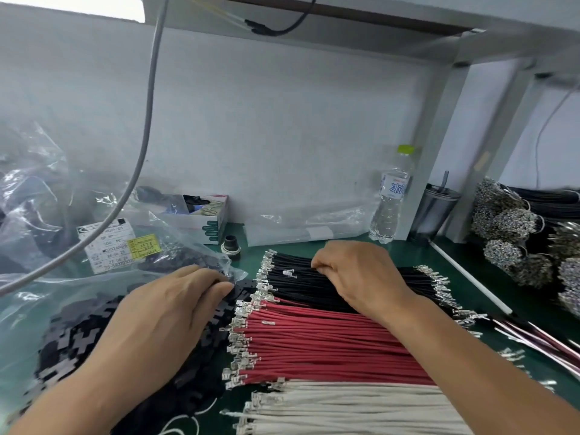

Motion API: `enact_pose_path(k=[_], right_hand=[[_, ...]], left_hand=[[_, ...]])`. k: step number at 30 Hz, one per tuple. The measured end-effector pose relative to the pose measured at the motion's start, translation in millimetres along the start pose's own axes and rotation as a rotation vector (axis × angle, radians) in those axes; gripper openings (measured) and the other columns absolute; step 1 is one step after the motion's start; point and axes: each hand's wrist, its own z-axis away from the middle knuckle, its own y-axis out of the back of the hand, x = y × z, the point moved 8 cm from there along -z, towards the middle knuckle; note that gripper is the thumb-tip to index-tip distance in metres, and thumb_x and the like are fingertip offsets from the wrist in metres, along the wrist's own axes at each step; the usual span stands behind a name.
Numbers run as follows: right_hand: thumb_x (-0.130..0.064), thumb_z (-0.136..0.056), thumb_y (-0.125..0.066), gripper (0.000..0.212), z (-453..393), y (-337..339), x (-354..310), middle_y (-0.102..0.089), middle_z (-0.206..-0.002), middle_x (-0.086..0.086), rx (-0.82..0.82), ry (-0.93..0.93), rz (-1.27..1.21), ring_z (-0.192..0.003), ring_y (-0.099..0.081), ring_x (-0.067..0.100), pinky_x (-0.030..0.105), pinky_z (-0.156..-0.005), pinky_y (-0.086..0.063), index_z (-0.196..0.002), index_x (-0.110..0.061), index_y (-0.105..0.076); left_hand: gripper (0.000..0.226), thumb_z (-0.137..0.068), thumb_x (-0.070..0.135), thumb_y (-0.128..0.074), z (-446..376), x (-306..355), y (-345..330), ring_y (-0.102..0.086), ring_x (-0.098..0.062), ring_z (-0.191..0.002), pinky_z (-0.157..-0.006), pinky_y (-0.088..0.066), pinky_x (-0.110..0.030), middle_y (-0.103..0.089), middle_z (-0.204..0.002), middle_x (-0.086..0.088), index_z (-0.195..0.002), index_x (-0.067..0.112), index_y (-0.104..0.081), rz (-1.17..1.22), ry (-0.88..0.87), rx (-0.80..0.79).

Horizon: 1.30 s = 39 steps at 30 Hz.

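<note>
The right hand (354, 277) sits on the black wires (295, 277), the far row of three, its fingers curled and pinching a few strands near their left ends. Nearer lie the red wires (314, 340), then the white wires (345, 406), the rows edge to edge. The left hand (175, 306) rests on the heap of black parts (81, 343), fingers nearly straight, tips at the heap's right edge; its thumb is hidden. The wires' metal ends just meet that heap, so there's no gap between. Bare green mat (408, 249) shows only as a strip beyond the black wires, before the bottle (390, 199) and cup (434, 211). A white rod (470, 284) borders the right side, and bags (37, 189) crowd the left.
</note>
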Motion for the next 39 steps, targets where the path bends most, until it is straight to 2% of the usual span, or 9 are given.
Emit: enact_pose_path(k=[4, 9, 12, 15, 19, 22, 26, 33, 39], right_hand=[[-0.021, -0.094, -0.065, 0.016, 4, 25, -3, -0.062, -0.089, -0.018, 0.115, 0.008, -0.072, -0.083, -0.058, 0.004, 0.021, -0.073, -0.042, -0.105, -0.029, -0.074], [-0.014, -0.089, -0.072, 0.018, 33, 33, -14, -0.063, -0.086, -0.016, 0.209, 0.033, -0.084, -0.081, -0.059, 0.002, 0.022, -0.073, -0.051, -0.101, -0.026, -0.077], [-0.010, -0.086, -0.075, 0.020, 47, 31, -11, -0.064, -0.085, -0.015, 0.265, -0.027, -0.187, -0.079, -0.060, 0.003, 0.019, -0.072, -0.049, -0.100, -0.023, -0.079], [-0.001, -0.082, -0.078, 0.022, 61, 48, -23, -0.060, -0.080, -0.007, 0.418, 0.058, -0.133, -0.071, -0.056, 0.011, 0.021, -0.064, -0.045, -0.099, -0.016, -0.080], [0.013, -0.081, -0.073, 0.030, 75, 67, -46, -0.062, -0.079, 0.006, 0.572, 0.187, 0.054, -0.070, -0.054, 0.023, 0.035, -0.055, -0.045, -0.103, -0.008, -0.079], [0.014, -0.079, -0.074, 0.034, 79, 67, -57, -0.064, -0.081, 0.008, 0.573, 0.224, 0.100, -0.073, -0.054, 0.022, 0.033, -0.053, -0.045, -0.104, -0.008, -0.078], [0.008, -0.085, -0.072, 0.028, 81, 65, -64, -0.064, -0.083, 0.006, 0.561, 0.253, 0.084, -0.076, -0.051, 0.018, 0.030, -0.054, -0.043, -0.106, -0.010, -0.078], [0.004, -0.087, -0.072, 0.023, 76, 50, -62, -0.061, -0.084, 0.002, 0.470, 0.229, -0.112, -0.073, -0.054, 0.021, 0.036, -0.053, -0.047, -0.103, -0.012, -0.079], [-0.010, -0.085, -0.075, 0.021, 70, 43, -56, -0.059, -0.085, -0.006, 0.344, 0.180, -0.299, -0.078, -0.058, 0.014, 0.028, -0.064, -0.049, -0.102, -0.021, -0.080]], left_hand=[[0.041, -0.106, 0.051, -0.038, 1, 5, 2, -0.071, -0.006, -0.084, -0.068, -0.061, -0.035, -0.071, -0.104, 0.020, -0.116, 0.031, -0.072, 0.116, 0.032, 0.020], [0.042, -0.098, 0.050, -0.046, 1, 14, 10, -0.075, -0.010, -0.089, -0.071, -0.062, -0.033, -0.076, -0.109, 0.016, -0.119, 0.026, -0.075, 0.124, 0.018, 0.067], [0.044, -0.099, 0.049, -0.042, 3, 21, 6, -0.071, -0.005, -0.088, -0.070, -0.061, -0.033, -0.069, -0.110, 0.023, -0.131, 0.031, -0.067, 0.157, 0.000, 0.019], [0.042, -0.106, 0.045, -0.042, 4, 26, -2, -0.063, 0.002, -0.082, -0.068, -0.058, -0.029, -0.060, -0.107, 0.028, -0.145, 0.033, -0.054, 0.162, -0.019, -0.022], [0.025, -0.089, 0.042, -0.064, 7, 25, -5, -0.061, 0.013, -0.073, -0.061, -0.050, -0.009, -0.064, -0.085, 0.039, -0.114, 0.044, -0.063, 0.247, 0.068, -0.022], [0.014, -0.087, 0.032, -0.073, 7, 28, -9, -0.062, 0.013, -0.081, -0.071, -0.048, -0.005, -0.065, -0.104, 0.031, -0.096, 0.042, -0.071, 0.350, 0.095, -0.035], [0.021, -0.083, 0.025, -0.080, 10, 25, -14, -0.065, 0.010, -0.075, -0.067, -0.045, -0.001, -0.072, -0.092, 0.029, -0.089, 0.045, -0.075, 0.467, 0.145, -0.027], [0.027, -0.070, 0.046, -0.077, 12, 17, -23, -0.075, -0.004, -0.072, -0.070, -0.061, -0.020, -0.080, -0.082, 0.016, -0.098, 0.045, -0.078, 0.776, 0.209, -0.017], [0.021, -0.077, 0.025, -0.083, 13, 21, -24, -0.074, -0.017, -0.076, -0.072, -0.060, -0.036, -0.079, -0.087, 0.002, -0.094, 0.037, -0.082, 0.770, 0.177, -0.034]])
